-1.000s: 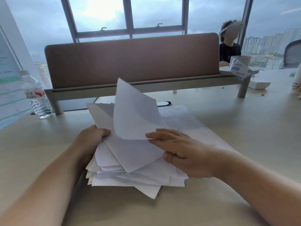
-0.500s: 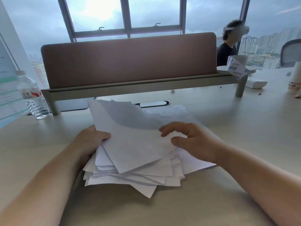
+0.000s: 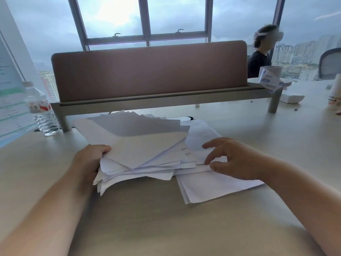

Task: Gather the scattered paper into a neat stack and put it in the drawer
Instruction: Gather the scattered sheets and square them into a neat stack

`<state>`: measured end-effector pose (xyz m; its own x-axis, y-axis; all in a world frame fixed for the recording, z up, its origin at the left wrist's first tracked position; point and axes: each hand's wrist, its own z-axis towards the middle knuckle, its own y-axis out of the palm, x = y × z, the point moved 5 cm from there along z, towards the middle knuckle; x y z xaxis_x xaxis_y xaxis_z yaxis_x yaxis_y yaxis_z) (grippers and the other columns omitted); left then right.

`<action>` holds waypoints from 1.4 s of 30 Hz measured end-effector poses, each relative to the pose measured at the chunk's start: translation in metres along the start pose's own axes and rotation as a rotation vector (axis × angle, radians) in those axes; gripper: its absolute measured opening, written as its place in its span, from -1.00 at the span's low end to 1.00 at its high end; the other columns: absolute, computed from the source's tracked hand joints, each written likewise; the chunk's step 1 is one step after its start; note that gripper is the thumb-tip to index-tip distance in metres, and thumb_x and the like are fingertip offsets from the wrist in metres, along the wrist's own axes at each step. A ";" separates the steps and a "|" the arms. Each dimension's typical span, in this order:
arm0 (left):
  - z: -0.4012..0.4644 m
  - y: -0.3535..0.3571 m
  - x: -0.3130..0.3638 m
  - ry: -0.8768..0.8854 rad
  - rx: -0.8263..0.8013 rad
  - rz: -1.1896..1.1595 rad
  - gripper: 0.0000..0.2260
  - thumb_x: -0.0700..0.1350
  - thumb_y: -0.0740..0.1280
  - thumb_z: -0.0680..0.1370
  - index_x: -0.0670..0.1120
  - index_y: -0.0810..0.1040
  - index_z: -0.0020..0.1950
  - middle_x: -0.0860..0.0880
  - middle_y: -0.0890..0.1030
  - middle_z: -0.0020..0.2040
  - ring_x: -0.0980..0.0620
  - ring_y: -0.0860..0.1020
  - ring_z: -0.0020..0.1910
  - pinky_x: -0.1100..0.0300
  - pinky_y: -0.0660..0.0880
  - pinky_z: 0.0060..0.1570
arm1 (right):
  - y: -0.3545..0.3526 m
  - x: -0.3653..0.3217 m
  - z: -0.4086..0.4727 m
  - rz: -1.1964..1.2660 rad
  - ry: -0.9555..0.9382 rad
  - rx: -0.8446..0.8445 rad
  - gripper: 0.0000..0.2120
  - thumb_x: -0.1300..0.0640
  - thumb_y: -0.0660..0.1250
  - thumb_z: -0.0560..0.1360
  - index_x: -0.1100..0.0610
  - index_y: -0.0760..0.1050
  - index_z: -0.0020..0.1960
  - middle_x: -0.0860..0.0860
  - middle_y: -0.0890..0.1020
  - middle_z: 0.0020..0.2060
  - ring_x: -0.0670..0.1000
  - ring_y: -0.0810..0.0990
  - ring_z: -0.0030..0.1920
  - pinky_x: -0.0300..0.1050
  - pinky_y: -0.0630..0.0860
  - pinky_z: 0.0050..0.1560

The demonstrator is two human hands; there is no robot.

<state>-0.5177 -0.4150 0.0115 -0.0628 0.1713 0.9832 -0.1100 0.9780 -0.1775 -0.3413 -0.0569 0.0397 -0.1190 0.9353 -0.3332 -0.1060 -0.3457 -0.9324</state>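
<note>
A loose, uneven pile of white paper point(image 3: 145, 146) lies on the light desk point(image 3: 166, 218) in front of me, its sheets fanned at different angles. My left hand point(image 3: 88, 159) grips the pile's left edge, thumb on top, lifting that side slightly. A second, flatter set of sheets point(image 3: 217, 185) rests to the right, partly under the pile. My right hand point(image 3: 234, 157) hovers over those sheets with fingers spread and fingertips touching their top edge. No drawer is in view.
A brown divider panel point(image 3: 147, 71) on a grey rail crosses the desk behind the paper. A water bottle point(image 3: 41, 109) stands at the left. Small boxes point(image 3: 271, 80) and a white case point(image 3: 291, 97) sit at the right. A person point(image 3: 262, 52) sits beyond.
My left hand has raised and pulled the pile leftward, exposing a separate set of sheets on the right. My right hand slid right, off the top sheet, which now lies flat.
</note>
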 end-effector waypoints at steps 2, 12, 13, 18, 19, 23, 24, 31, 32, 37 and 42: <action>-0.002 0.000 -0.002 -0.031 -0.011 -0.019 -0.95 -0.25 0.32 0.65 -0.21 0.57 0.03 -0.12 0.56 -0.12 0.05 0.49 -0.25 0.29 0.50 -0.34 | 0.006 -0.004 -0.001 -0.015 -0.011 -0.089 -0.81 -0.16 0.36 0.54 -0.31 0.67 0.12 -0.35 0.36 0.45 -0.21 0.29 0.46 -0.19 0.23 0.46; -0.008 0.000 -0.003 0.012 0.034 -0.025 -0.78 -0.20 0.41 0.58 -0.24 0.64 0.19 -0.10 0.65 -0.08 0.00 0.58 -0.19 0.14 0.47 -0.22 | 0.021 -0.011 -0.003 -0.187 0.023 -0.278 -0.37 -0.26 0.16 0.62 0.03 0.26 0.59 -0.19 0.15 0.61 -0.08 0.20 0.57 -0.13 0.15 0.55; -0.009 0.000 -0.002 0.010 0.035 -0.027 -0.81 -0.20 0.41 0.58 -0.22 0.64 0.17 -0.07 0.64 -0.10 0.01 0.58 -0.20 0.15 0.46 -0.23 | 0.021 -0.010 -0.003 -0.201 0.031 -0.278 -0.40 -0.26 0.14 0.62 0.05 0.31 0.55 -0.18 0.21 0.58 -0.05 0.26 0.54 -0.08 0.20 0.53; -0.007 0.002 0.002 0.016 0.015 -0.031 -0.90 -0.20 0.35 0.63 -0.10 0.60 -0.08 -0.03 0.61 -0.15 0.14 0.49 -0.25 0.47 0.41 -0.38 | 0.008 0.003 0.000 -0.237 0.178 -0.107 -0.59 -0.24 0.14 0.62 0.04 0.46 0.23 -0.10 0.44 0.24 0.05 0.54 0.14 0.04 0.50 0.19; -0.008 0.002 0.003 0.006 0.019 -0.027 -0.85 -0.21 0.34 0.64 -0.08 0.58 -0.13 0.01 0.57 -0.19 0.16 0.46 -0.26 0.55 0.35 -0.46 | 0.001 0.007 0.001 -0.250 0.221 -0.037 -0.60 -0.22 0.15 0.62 0.05 0.47 0.24 -0.08 0.46 0.25 0.08 0.56 0.14 0.05 0.52 0.17; -0.012 0.000 0.008 0.006 0.037 0.048 -0.90 -0.22 0.33 0.66 -0.16 0.58 -0.04 -0.05 0.54 -0.16 0.14 0.43 -0.28 0.55 0.33 -0.52 | -0.024 0.023 0.001 -0.128 0.397 0.235 -0.65 0.00 0.13 0.63 0.09 0.49 0.32 0.01 0.48 0.33 0.17 0.57 0.20 0.08 0.52 0.21; -0.014 0.001 0.009 0.002 0.024 0.050 -0.93 -0.23 0.32 0.66 -0.18 0.57 0.00 -0.09 0.55 -0.12 0.12 0.44 -0.27 0.50 0.38 -0.48 | -0.029 0.025 0.000 -0.095 0.419 0.295 -0.64 0.05 0.12 0.63 0.10 0.47 0.36 0.01 0.46 0.36 0.17 0.55 0.22 0.06 0.50 0.22; -0.047 0.016 0.023 -0.003 -0.059 0.079 -0.95 -0.25 0.36 0.64 -0.14 0.58 0.08 0.01 0.55 -0.16 0.08 0.51 -0.24 0.23 0.40 -0.34 | -0.023 -0.004 0.003 0.071 0.095 0.470 -0.61 0.20 0.18 0.65 0.19 0.42 0.47 -0.05 0.42 0.41 -0.03 0.42 0.32 -0.18 0.32 0.39; -0.051 0.019 0.024 -0.004 -0.084 0.071 -0.91 -0.25 0.36 0.63 -0.14 0.57 0.12 0.02 0.57 -0.15 0.08 0.52 -0.23 0.23 0.38 -0.34 | -0.017 -0.012 0.002 0.068 0.025 0.421 -0.58 0.19 0.19 0.65 0.17 0.39 0.50 -0.08 0.39 0.44 -0.06 0.37 0.38 -0.21 0.26 0.44; -0.064 0.026 0.028 -0.005 -0.160 0.117 -0.86 -0.25 0.35 0.64 -0.14 0.60 0.18 0.03 0.64 -0.14 0.09 0.59 -0.25 0.31 0.41 -0.42 | 0.011 -0.053 -0.006 0.001 -0.247 0.138 -0.50 0.10 0.15 0.69 -0.03 0.20 0.62 -0.29 0.19 0.55 -0.29 0.05 0.55 -0.28 -0.01 0.56; -0.067 0.021 0.026 -0.002 -0.135 0.100 -0.81 -0.09 0.31 0.69 -0.18 0.65 0.10 -0.08 0.72 -0.03 -0.01 0.67 -0.14 0.22 0.50 -0.19 | 0.028 -0.070 -0.009 0.040 -0.403 -0.046 -0.54 0.16 0.18 0.68 -0.06 0.33 0.57 -0.34 0.29 0.50 -0.35 0.05 0.52 -0.41 -0.04 0.50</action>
<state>-0.4553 -0.3816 0.0359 -0.0689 0.2685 0.9608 0.0317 0.9632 -0.2669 -0.3271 -0.1311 0.0351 -0.5007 0.8135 -0.2958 -0.0507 -0.3687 -0.9281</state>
